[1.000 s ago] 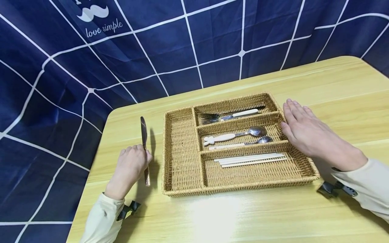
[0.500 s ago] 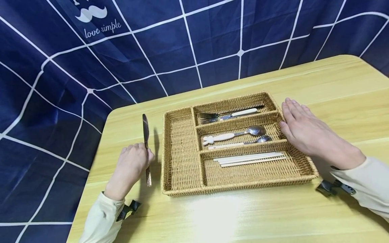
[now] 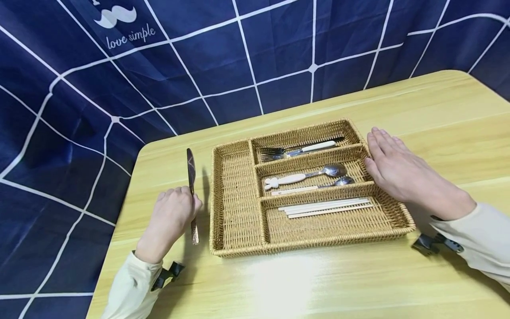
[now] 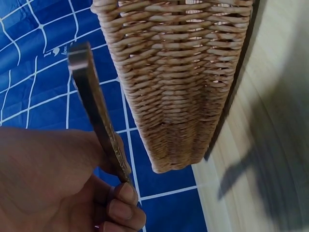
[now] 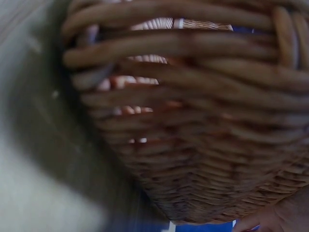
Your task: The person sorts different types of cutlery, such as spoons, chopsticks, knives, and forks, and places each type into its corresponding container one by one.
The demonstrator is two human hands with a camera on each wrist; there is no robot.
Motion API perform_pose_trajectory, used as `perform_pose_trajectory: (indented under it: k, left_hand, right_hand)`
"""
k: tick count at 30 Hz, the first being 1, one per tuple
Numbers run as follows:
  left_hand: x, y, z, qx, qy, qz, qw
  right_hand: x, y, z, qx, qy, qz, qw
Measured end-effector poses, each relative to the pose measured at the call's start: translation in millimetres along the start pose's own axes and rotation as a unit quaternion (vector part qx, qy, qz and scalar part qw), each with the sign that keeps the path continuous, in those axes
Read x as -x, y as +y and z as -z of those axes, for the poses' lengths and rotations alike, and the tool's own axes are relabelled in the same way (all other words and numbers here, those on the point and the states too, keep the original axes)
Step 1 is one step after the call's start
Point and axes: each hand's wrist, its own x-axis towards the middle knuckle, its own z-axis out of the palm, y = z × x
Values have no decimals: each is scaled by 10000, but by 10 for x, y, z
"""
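Note:
In the head view my left hand (image 3: 169, 219) grips a copper-coloured table knife (image 3: 191, 166) left of the wicker cutlery tray (image 3: 239, 253). The blade points to the back; its handle end sticks out below the fist. In the left wrist view the thumb and curled fingers pinch the knife handle (image 4: 99, 113), held apart from the tray wall (image 4: 174, 72). My right hand (image 3: 406, 173) rests against the tray's right side with fairly straight fingers. The right wrist view shows mostly wicker wall (image 5: 203, 145), with part of the hand (image 5: 277, 220) in the lower corner.
The back compartment contains forks (image 3: 316, 146). In the middle one lie a rabbit-handled spoon (image 3: 292, 178) and a smaller spoon (image 3: 344, 181). Several white chopsticks (image 3: 326, 208) lie in the front one. A blue grid-patterned curtain (image 3: 223, 57) hangs behind the wooden table (image 3: 295, 283).
The knife has shifted slightly rightward, nearer the tray, and its blade stands a little further back. The head view has drifted slightly. My right hand stays by the tray's side.

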Motion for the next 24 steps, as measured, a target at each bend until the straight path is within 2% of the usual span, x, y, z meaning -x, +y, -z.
perform_pose_trajectory:
  k: [2, 14, 18, 24]
  left_hand:
    - [-5, 9, 8, 11, -87, 10, 10000]
    - [4, 40, 29, 108, -101, 98, 9998]
    - [7, 42, 29, 130, -80, 28, 9999]
    - [-1, 58, 19, 185, -208, -54, 9996]
  right_hand:
    - [-3, 1, -3, 10, 1, 0, 10000]
    - [-6, -3, -1, 12, -53, -36, 10000]
    - [-7, -4, 1, 27, -50, -30, 10000]
    - [-6, -6, 2, 57, -117, -36, 9999]
